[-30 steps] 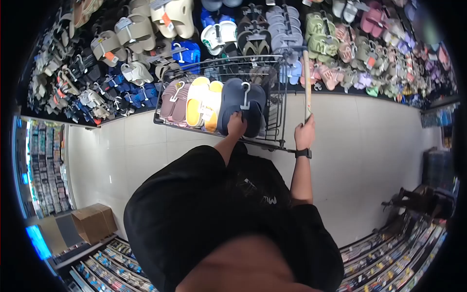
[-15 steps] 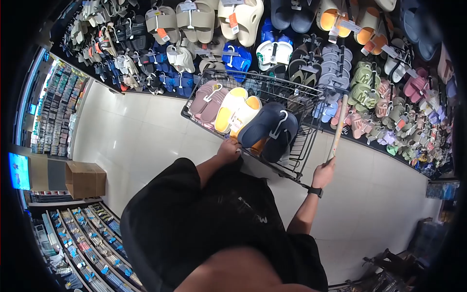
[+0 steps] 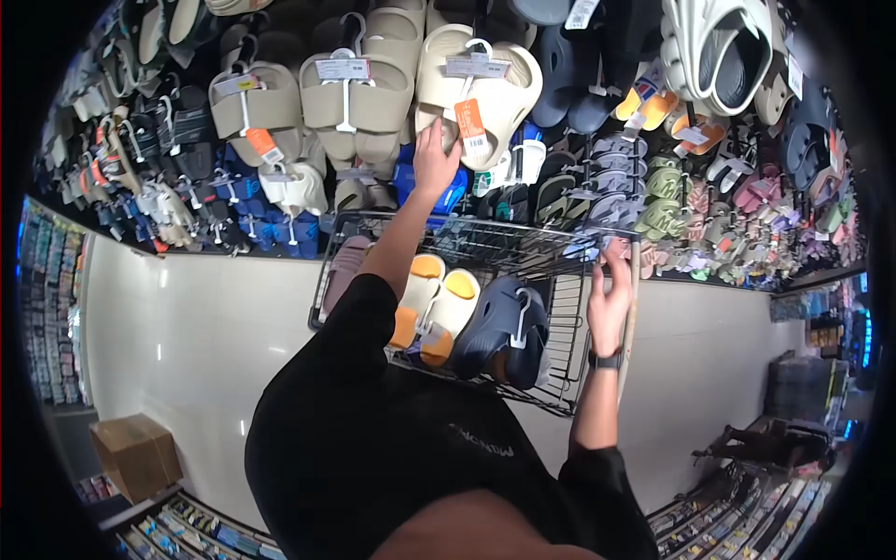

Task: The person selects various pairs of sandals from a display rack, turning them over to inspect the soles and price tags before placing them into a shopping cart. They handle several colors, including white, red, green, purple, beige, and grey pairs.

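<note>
My left hand (image 3: pixel 436 161) is raised to the rack, fingers apart, fingertips right at the lower left part of a pair of cream slides (image 3: pixel 519 79). An orange tag (image 3: pixel 470 121) hangs from these slides beside my thumb. My right hand (image 3: pixel 609 301), with a dark watch (image 3: pixel 605 360) on its wrist, has its fingers stretched out at the right end of a black wire cart (image 3: pixel 564 327). A pale wooden pole (image 3: pixel 633 322) stands along its right side. Inside the cart lie mauve slides (image 3: pixel 346 266), cream-and-yellow slides (image 3: pixel 441 306) and dark navy slides (image 3: pixel 495 327).
Racks of hanging footwear fill the far side, with beige slides (image 3: pixel 357 98) left of my reach and green slides (image 3: pixel 661 196) at the right. A cardboard box (image 3: pixel 138 455) stands at the lower left. Pale floor tiles (image 3: pixel 205 336) run beneath the cart.
My left hand has left the cart's near edge and risen to the cream slides. My right hand has moved up along the pole, fingers now extended. The rack appears closer.
</note>
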The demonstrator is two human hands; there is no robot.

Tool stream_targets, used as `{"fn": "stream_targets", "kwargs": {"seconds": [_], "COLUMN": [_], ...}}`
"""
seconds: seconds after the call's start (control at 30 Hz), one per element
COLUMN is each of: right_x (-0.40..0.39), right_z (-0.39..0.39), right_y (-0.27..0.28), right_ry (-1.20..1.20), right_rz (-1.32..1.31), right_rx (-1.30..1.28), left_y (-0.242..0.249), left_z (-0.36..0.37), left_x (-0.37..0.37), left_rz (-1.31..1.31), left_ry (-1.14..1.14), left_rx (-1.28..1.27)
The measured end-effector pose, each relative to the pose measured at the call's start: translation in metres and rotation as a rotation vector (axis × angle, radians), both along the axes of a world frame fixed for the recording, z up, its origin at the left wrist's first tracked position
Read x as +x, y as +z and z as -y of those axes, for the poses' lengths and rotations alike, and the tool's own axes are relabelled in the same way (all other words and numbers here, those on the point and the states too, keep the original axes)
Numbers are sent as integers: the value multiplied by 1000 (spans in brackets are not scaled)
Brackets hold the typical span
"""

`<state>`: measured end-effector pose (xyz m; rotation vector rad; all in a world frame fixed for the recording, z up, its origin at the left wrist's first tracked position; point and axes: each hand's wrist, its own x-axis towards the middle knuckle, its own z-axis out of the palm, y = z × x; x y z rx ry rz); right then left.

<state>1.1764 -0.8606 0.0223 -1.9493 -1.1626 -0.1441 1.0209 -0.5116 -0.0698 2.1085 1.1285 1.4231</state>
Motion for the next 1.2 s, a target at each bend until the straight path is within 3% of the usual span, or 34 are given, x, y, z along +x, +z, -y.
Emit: {"fn": "stream_targets", "kwargs": {"seconds": [0.1,0.13,0.17,0.23,0.3,0.43,0.63,0.7,0.8,0.9,0.93,1.0,1.03,1.1,1.17,1.2], "right_x": [-14,-19,-10,-3,0,13,49,50,63,37,16,-49,-79,-136,-165,-176], "right_z": [-141,-183,-226,-296,-333,-352,-348,-339,-334,-287,-261,-196,-169,-131,-110,-100], "right_y": [90,115,125,140,146,137,114,114,97,84,77,57,34,14,3,3], "right_ry": [298,311,331,298,330,312,397,378,342,-117,-116,-103,30,-39,85,111], "right_rz": [0,-23,172,310,-112,-325,-617,-567,-692,-195,-147,-245,-526,-811,-1015,-973], "right_rx": [169,122,136,130,-129,-218,-31,-131,132,266,380,424,476,297,383,430], "left_y": [6,8,10,15,17,30,72,80,80,70,60,60,58,52,60,66], "left_z": [-27,-33,-39,-50,-56,-56,-35,-30,-28,-14,-8,15,24,48,77,91], "left_x": [18,21,25,32,34,30,6,3,9,5,1,-10,-16,-31,-49,-59], "left_rz": [-62,-17,26,115,124,210,121,26,-23,14,36,134,152,177,159,147], "left_ry": [-8,-9,-10,-20,-78,-148,-288,-322,-333,-326,-316,-260,-235,-180,-182,-187], "left_rx": [62,105,150,211,172,230,266,200,249,248,230,186,196,211,184,175]}}
